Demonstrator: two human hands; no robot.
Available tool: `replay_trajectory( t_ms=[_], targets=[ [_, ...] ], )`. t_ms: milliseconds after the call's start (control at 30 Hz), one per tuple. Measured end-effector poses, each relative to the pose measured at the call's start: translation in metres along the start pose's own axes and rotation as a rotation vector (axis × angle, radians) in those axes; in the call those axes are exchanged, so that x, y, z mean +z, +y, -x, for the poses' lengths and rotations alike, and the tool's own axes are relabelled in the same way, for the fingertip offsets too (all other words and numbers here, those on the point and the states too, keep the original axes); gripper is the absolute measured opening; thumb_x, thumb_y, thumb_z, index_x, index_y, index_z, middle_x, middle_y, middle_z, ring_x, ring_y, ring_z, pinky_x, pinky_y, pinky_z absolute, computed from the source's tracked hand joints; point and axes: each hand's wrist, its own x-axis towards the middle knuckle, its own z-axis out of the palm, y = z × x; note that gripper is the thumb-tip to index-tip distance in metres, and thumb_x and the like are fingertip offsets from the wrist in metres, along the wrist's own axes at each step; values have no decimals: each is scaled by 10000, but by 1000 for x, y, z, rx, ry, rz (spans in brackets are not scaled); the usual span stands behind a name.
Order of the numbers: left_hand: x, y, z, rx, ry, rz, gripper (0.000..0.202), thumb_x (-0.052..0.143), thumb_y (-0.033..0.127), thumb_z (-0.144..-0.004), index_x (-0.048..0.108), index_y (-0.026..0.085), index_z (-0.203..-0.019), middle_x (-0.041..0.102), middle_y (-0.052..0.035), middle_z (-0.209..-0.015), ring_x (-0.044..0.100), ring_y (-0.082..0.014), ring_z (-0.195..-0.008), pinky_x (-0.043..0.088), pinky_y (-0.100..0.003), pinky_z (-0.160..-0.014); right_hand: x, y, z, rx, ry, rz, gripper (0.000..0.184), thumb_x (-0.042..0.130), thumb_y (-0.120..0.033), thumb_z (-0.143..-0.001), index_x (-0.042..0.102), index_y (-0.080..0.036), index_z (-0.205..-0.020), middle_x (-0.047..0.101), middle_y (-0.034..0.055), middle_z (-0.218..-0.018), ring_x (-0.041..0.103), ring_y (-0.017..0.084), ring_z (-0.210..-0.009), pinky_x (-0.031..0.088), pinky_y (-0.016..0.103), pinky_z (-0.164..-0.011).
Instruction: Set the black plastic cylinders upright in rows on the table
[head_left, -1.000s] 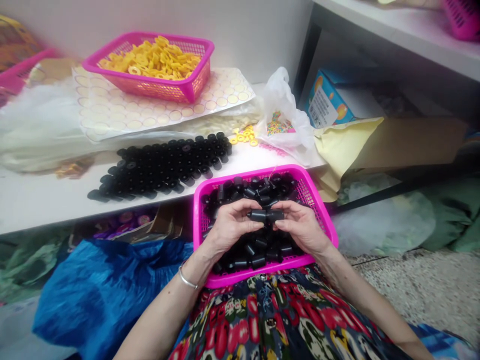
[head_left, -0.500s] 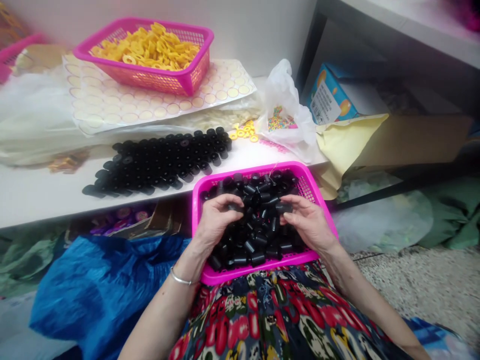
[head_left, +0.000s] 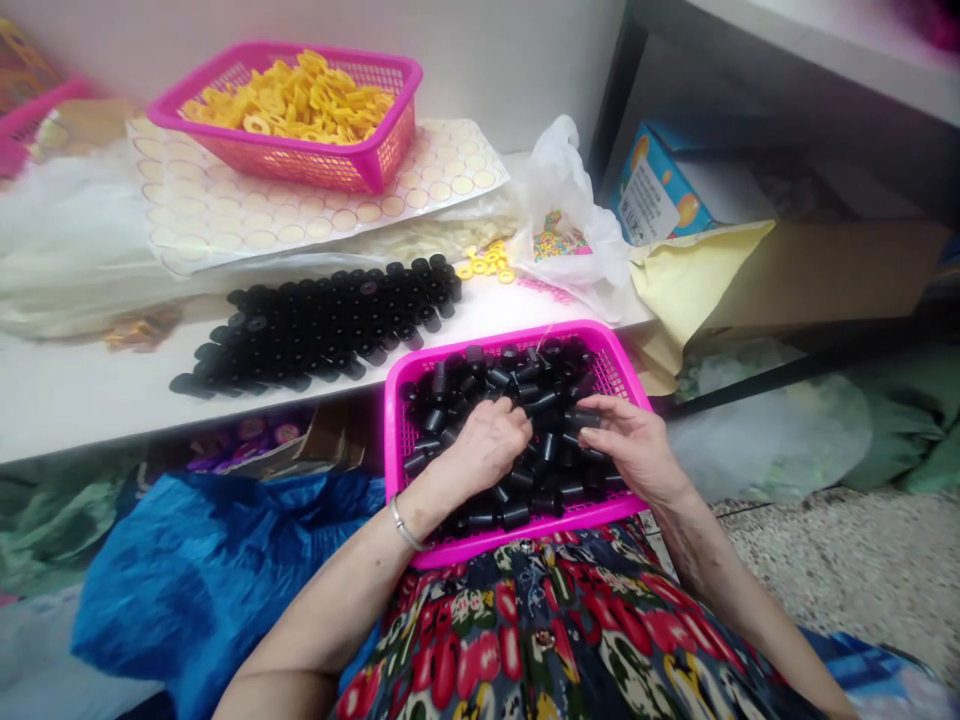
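Observation:
A pink basket full of small black cylindrical caps rests on my lap. My left hand lies knuckles-up on the pile at the basket's middle, its fingers curled down among the caps; what they grip is hidden. My right hand is at the basket's right side, thumb and fingers pinched on one black cap held just above the pile. The two hands are a short gap apart.
On the white shelf ahead stands a packed block of upright black caps. Behind it are a sticker sheet, a pink basket of yellow rings and a plastic bag. A blue bag lies left of my lap.
A second ago both hands held joined caps together above the basket. They have since parted; the left hand dropped into the pile and moved right, and the right hand keeps one cap.

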Motion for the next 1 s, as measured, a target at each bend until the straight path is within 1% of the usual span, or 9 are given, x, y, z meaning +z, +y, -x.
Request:
replay_trajectory(
  t_ms=[100,233,300,467,533,633,733,833,1000],
  targets=[
    [-2,-8,5,-88,74,-34,239,461,41,-729,598,137,-901,611,-103,-917,501,-237,-854,418,-351,-701,-1,-4,2,-7,21,1,358,808,-221,-621,687,-218,-958,704,1,-817,635,127,-702,532,258,-650],
    [5,-27,30,-288,235,221,224,538,99,-737,615,173,-934,619,-69,-1030,504,-216,-906,437,-340,-791,-2,-7,3,-1,31,-8,352,807,-221,-609,689,-212,-940,695,1,-805,635,134,-719,531,263,-659],
    [8,-32,41,-324,257,345,233,569,109,-721,633,186,-932,626,-49,-1038,514,-204,-914,441,-330,-805,-1,-6,2,-8,11,3,343,801,-215,-619,689,-215,-944,696,3,-825,637,134,-751,529,263,-688],
    [1,-28,44,-289,107,356,184,620,200,-724,665,199,-902,635,-35,-973,509,-201,-877,428,-329,-786,5,-1,-2,-13,-23,15,349,789,-234,-641,676,-207,-970,701,22,-870,640,154,-807,533,294,-740],
    [-2,-23,37,-353,77,277,135,576,281,-787,664,190,-835,624,-47,-888,505,-199,-833,419,-330,-754,6,0,-3,-11,-23,8,352,792,-230,-638,675,-204,-968,702,23,-871,641,154,-812,532,292,-743],
    [-1,-8,22,-483,28,75,232,548,366,-808,651,163,-763,600,-89,-877,503,-236,-841,402,-361,-708,5,0,-2,-1,-24,-6,343,793,-212,-640,676,-210,-962,705,11,-867,641,140,-804,524,267,-739],
    [4,9,7,-524,-35,-52,184,593,301,-755,646,128,-789,602,-144,-956,499,-308,-914,391,-406,-695,5,2,0,3,-22,-7,340,791,-205,-645,677,-212,-965,705,6,-863,641,133,-792,520,254,-729],
    [3,17,1,-415,-91,3,139,564,192,-740,636,141,-848,626,-125,-863,515,-303,-912,389,-416,-714,5,2,1,6,-20,-4,342,793,-216,-640,677,-210,-961,710,12,-869,649,146,-804,527,273,-740],
    [-10,5,7,-327,-224,228,161,595,351,-746,649,203,-774,628,-59,-776,555,-237,-823,409,-348,-716,-4,-4,0,-33,76,4,362,803,-239,-614,680,-206,-953,710,15,-827,648,153,-735,546,295,-680]
  ],
)
